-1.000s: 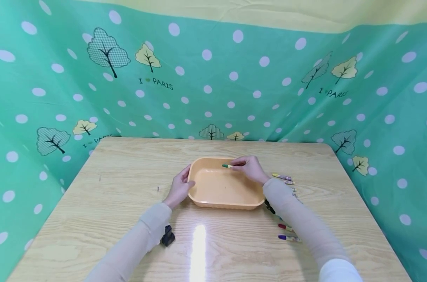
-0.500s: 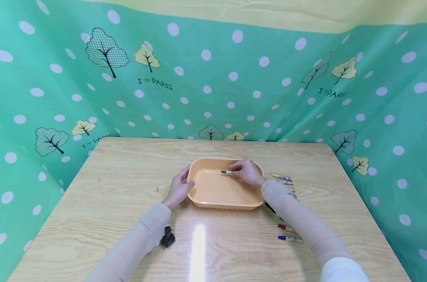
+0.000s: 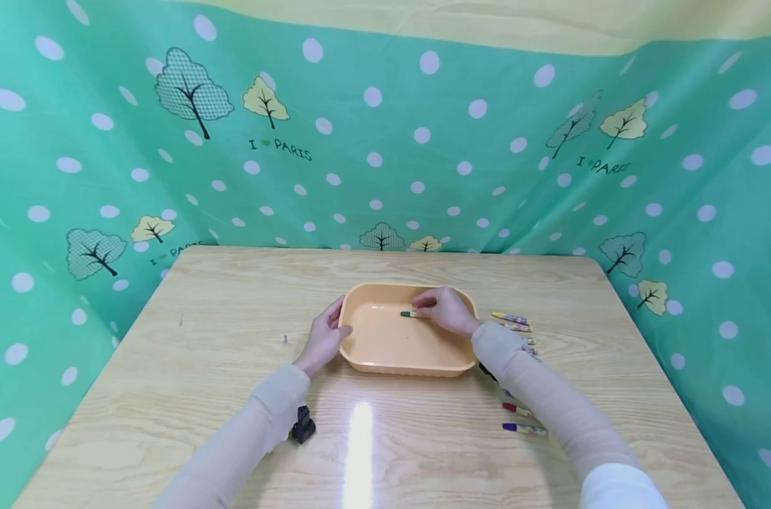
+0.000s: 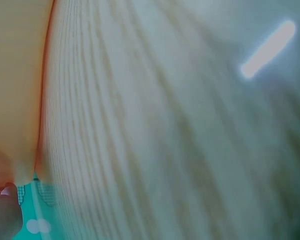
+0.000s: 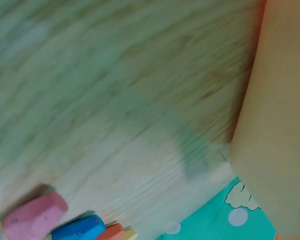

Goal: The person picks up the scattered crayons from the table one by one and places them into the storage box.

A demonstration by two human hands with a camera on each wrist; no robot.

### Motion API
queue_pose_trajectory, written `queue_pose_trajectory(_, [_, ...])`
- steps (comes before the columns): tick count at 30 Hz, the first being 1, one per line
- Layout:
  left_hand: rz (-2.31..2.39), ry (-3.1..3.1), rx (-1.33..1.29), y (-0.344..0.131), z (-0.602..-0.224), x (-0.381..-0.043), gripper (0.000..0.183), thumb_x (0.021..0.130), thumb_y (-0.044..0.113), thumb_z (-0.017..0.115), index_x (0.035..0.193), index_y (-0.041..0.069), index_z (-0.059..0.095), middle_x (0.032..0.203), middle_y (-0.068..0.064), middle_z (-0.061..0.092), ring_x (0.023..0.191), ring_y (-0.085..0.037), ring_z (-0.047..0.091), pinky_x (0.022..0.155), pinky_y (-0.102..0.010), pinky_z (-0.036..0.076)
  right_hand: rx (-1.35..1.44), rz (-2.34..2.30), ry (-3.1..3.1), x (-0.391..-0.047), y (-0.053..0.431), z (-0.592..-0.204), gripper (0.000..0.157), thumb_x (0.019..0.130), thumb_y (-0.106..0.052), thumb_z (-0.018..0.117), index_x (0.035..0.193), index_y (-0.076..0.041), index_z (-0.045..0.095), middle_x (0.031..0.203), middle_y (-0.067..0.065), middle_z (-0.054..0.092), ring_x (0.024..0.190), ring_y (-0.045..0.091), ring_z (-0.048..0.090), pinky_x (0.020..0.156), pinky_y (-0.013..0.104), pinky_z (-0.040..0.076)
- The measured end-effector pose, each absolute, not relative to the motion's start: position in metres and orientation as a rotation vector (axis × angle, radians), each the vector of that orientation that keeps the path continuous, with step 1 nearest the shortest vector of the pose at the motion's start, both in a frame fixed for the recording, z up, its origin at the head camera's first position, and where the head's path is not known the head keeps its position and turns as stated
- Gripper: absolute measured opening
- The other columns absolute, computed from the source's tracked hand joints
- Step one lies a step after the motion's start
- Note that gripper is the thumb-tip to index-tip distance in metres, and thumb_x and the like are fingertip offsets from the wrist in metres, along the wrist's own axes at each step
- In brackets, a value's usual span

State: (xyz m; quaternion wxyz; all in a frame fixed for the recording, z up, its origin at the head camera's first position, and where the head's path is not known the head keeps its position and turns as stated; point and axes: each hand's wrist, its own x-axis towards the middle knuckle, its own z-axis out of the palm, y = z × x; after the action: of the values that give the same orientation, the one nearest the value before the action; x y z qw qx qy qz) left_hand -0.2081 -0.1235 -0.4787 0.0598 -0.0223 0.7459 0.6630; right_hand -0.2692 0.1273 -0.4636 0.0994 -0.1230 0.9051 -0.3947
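Note:
A shallow peach plastic tray (image 3: 385,346) lies on the table in the head view. My left hand (image 3: 322,342) grips its left side, the thumb over the rim and the fingers along the outside wall. Inside the tray, near its far wall, my right hand (image 3: 447,311) pinches a green crayon (image 3: 413,314) by its right end. The green tip points left, low over the tray floor; whether it touches the floor I cannot tell. In the left wrist view part of the left hand (image 4: 4,212) shows at the tray's edge.
Several crayons lie right of the tray, among them a yellow crayon (image 3: 509,318), a red crayon (image 3: 517,410) and a purple crayon (image 3: 524,428), some hidden by the right forearm. The right wrist view shows a pink crayon (image 5: 35,216) and a blue crayon (image 5: 80,229). A polka-dot curtain (image 3: 372,127) hangs behind.
My right hand has lowered the green crayon from near the tray's far rim toward its floor. The left hand and the tray have stayed in place.

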Motion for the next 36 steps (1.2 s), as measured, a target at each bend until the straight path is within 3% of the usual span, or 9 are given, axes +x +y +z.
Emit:
queue_pose_trajectory(9, [2.025,2.236,-0.066,-0.123,-0.481,-0.204,0.07,0.08,-0.011,0.048,0.144,0.007,0.026,0.148,-0.015,0.028,0.134,-0.029,0.032,0.109,-0.035,0.035,-0.281,-1.306,2.58,-0.266,0.129,-0.465,0.022,0.083,-0.015,0.067,0.104,-0.012,0.071,0.105,0.003,0.068,0.097,0.016,0.062,0.075,0.025,0.057])
queue_pose_trajectory(14, [2.034,2.226,-0.08,-0.121,-0.476,-0.201,0.07,0.081,-0.011,0.048,0.144,0.008,0.026,0.149,-0.014,0.028,0.135,-0.029,0.031,0.11,-0.035,0.034,-0.21,-1.398,2.524,-0.266,0.131,-0.461,0.026,0.082,-0.017,0.068,0.107,-0.013,0.069,0.108,0.003,0.067,0.102,0.016,0.061,0.082,0.027,0.056])
queue_pose_trajectory(21, [2.019,2.265,-0.064,-0.122,-0.475,-0.206,0.069,0.08,-0.012,0.046,0.144,0.007,0.026,0.148,-0.014,0.029,0.135,-0.028,0.031,0.11,-0.033,0.034,-0.206,-1.69,2.462,-0.27,0.132,-0.45,0.028,0.081,-0.012,0.068,0.108,-0.004,0.067,0.109,0.013,0.067,0.099,0.02,0.065,0.086,0.026,0.055])
queue_pose_trajectory(28, [2.017,2.269,-0.069,-0.123,-0.475,-0.206,0.07,0.08,-0.01,0.047,0.144,0.007,0.026,0.149,-0.013,0.029,0.135,-0.027,0.031,0.11,-0.033,0.034,-0.213,-1.749,2.44,-0.265,0.147,-0.429,0.033,0.08,-0.013,0.068,0.111,0.0,0.064,0.112,0.014,0.065,0.098,0.016,0.065,0.086,0.023,0.054])
queue_pose_trajectory(36, [2.021,2.272,-0.078,-0.123,-0.476,-0.206,0.069,0.081,-0.01,0.047,0.144,0.006,0.025,0.147,-0.015,0.03,0.134,-0.028,0.033,0.11,-0.034,0.034,-0.234,-1.565,2.589,-0.241,0.194,-0.394,0.041,0.082,-0.027,0.067,0.119,-0.008,0.061,0.12,0.01,0.062,0.102,0.009,0.062,0.088,0.02,0.053])
